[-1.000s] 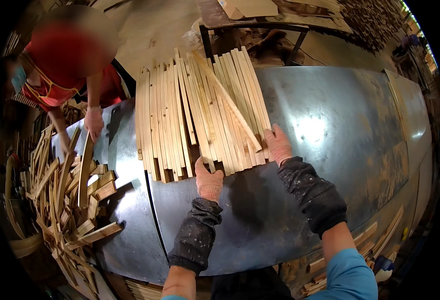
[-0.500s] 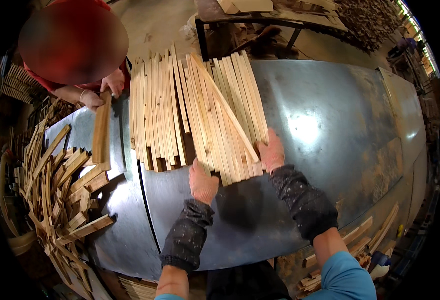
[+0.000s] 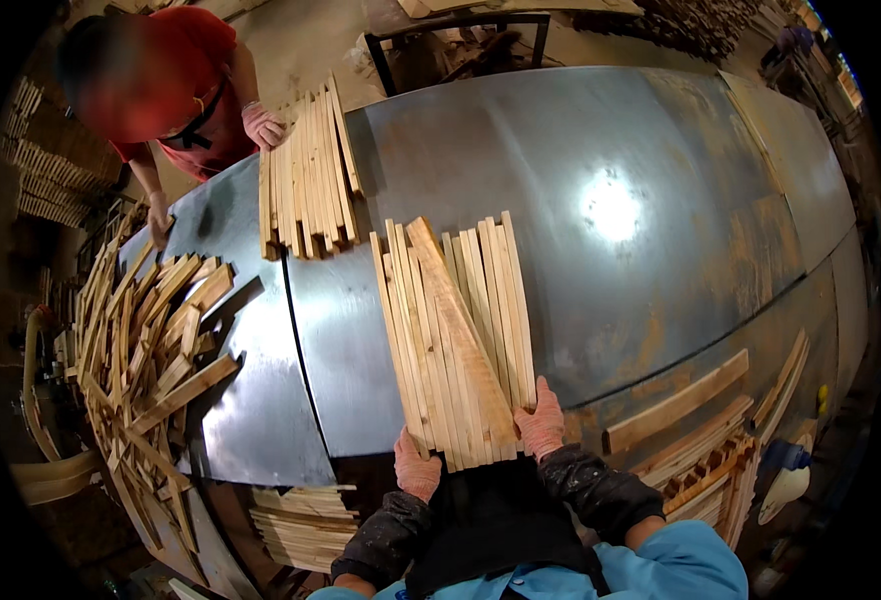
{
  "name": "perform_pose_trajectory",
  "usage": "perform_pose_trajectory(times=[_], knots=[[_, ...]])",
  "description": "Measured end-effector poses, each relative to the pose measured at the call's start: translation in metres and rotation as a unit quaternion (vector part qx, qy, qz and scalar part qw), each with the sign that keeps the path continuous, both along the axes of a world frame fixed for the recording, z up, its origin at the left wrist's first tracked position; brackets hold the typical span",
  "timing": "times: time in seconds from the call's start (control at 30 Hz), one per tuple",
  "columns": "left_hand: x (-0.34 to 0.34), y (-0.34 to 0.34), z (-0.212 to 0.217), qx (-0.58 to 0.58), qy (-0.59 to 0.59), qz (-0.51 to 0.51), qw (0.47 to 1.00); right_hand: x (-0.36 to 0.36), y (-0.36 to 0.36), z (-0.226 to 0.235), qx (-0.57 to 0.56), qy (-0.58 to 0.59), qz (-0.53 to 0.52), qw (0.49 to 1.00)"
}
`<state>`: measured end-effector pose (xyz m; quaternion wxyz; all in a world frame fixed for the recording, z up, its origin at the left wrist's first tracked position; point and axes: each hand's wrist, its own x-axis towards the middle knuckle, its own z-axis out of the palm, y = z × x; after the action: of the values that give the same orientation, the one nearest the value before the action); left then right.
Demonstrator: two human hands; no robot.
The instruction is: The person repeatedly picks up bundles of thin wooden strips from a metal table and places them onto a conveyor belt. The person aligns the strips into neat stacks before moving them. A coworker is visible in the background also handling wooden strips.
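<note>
At the near edge of the grey metal surface [image 3: 661, 180], a bundle of pale wooden slats [image 3: 456, 335] is lying flat, its long pieces running away from the person and one wider slat crossing diagonally on top. The left hand [image 3: 417, 466], in a pink glove, is pressing against the near ends of the slats at the bundle's left corner, fingers curled loosely and gripping nothing that shows. The right hand [image 3: 541, 420], gloved the same, is resting on the near right corner of the bundle, fingers laid flat over the slat ends rather than closed around them. Both forearms are wearing dark sleeve covers over blue sleeves.

Farther back and to the left, a second batch of slats [image 3: 306, 180] is sitting on the surface, well apart from the first. A co-worker in a red top is touching its far end with a gloved hand [image 3: 264, 127]. Off the surface's left side, a loose heap of offcuts [image 3: 146, 340] is piling up, and more strips [image 3: 701, 430] are lying stacked low on the right.
</note>
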<state>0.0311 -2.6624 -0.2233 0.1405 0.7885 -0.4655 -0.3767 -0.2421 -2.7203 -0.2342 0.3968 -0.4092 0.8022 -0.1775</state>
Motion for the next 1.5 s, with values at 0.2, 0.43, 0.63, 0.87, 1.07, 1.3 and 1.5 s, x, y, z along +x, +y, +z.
perform_pose_trajectory(times=[0.2, 0.43, 0.63, 0.87, 1.07, 1.3, 1.5], knots=[[0.022, 0.060, 0.016, 0.050, 0.055, -0.045, 0.996, 0.001, 0.068, 0.013, -0.095, 0.025, 0.076, 0.992], [-0.014, 0.074, 0.010, -0.161, -0.043, 0.022, 0.986, 0.066, 0.070, 0.026, -0.150, 0.214, 0.303, 0.917], [-0.039, 0.118, 0.048, 0.129, 0.108, -0.102, 0.980, 0.035, 0.039, 0.032, -0.033, 0.109, 0.189, 0.975], [-0.035, 0.136, -0.027, 0.254, 0.576, 0.257, 0.733, -0.020, 0.074, 0.054, -0.027, -0.096, 0.004, 0.995], [-0.068, 0.128, -0.060, 0.241, 0.705, 0.321, 0.585, 0.007, 0.115, 0.075, -0.042, -0.152, -0.122, 0.980], [-0.084, 0.140, -0.090, 0.206, 0.735, 0.348, 0.544, 0.028, 0.148, 0.053, -0.098, -0.171, -0.159, 0.967], [-0.091, 0.144, -0.050, 0.194, 0.685, 0.417, 0.565, 0.030, 0.151, 0.059, -0.072, -0.161, -0.136, 0.975]])
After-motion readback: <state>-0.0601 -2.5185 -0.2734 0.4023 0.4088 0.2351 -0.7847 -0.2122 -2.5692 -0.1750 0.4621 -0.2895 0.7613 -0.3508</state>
